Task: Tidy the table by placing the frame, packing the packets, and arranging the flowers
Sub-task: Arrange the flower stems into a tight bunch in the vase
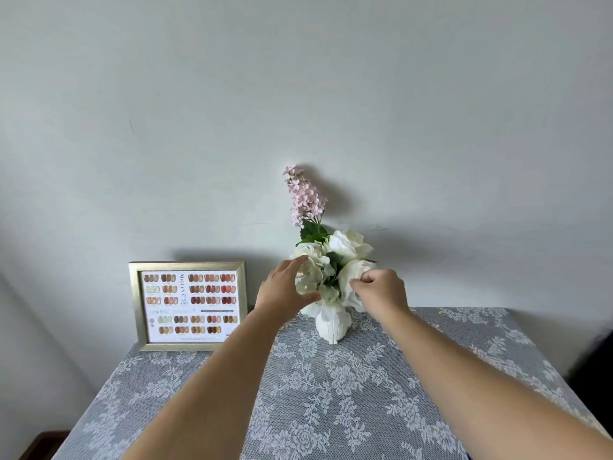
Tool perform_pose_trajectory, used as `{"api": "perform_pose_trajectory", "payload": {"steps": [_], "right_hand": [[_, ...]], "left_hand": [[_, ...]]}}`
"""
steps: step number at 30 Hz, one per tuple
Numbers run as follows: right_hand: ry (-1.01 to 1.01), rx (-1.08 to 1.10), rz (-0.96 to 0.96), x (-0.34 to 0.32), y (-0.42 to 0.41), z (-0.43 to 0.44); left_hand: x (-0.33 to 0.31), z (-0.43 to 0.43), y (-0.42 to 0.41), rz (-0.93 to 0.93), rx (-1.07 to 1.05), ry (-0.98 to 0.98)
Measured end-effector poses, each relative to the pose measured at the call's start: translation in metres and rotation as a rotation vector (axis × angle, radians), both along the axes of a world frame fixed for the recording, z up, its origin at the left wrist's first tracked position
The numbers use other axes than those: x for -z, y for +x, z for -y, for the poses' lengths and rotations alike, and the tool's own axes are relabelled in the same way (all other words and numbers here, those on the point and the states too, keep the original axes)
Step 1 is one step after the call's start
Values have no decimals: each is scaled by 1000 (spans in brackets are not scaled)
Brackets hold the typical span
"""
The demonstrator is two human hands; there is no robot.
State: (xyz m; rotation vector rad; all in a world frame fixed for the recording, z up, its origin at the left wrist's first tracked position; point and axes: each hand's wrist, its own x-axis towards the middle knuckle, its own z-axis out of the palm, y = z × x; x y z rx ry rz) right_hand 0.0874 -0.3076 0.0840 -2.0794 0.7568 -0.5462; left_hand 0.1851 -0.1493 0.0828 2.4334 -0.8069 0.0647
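A white vase [332, 323] stands at the back middle of the table and holds white flowers [348, 245] and a tall pink flower spike [303, 195]. My left hand [283, 287] cups the white bloom on the bunch's left side, thumb under it and fingers over it. My right hand [381, 290] pinches the petals of the white rose on the right side. A gold frame [189, 305] with a colour chart stands upright against the wall at the back left. No packets are in view.
The table is covered by a grey cloth with white lace flowers [331, 393]. A pale wall [298, 94] rises right behind the table. A dark shape [593, 370] lies past the right edge.
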Motion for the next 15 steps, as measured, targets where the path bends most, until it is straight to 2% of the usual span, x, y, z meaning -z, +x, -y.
{"api": "perform_pose_trajectory", "payload": {"steps": [4, 8, 11, 15], "right_hand": [[-114, -7, -139, 2, 1, -8], [-148, -26, -158, 3, -3, -4], [-325, -28, -183, -5, -10, 9], [-471, 9, -69, -32, -6, 40]], "left_hand": [[1, 0, 1, 3, 21, -19], [2, -1, 3, 10, 22, -8], [1, -3, 6, 28, 18, 2], [-4, -5, 10, 55, 12, -26]]}}
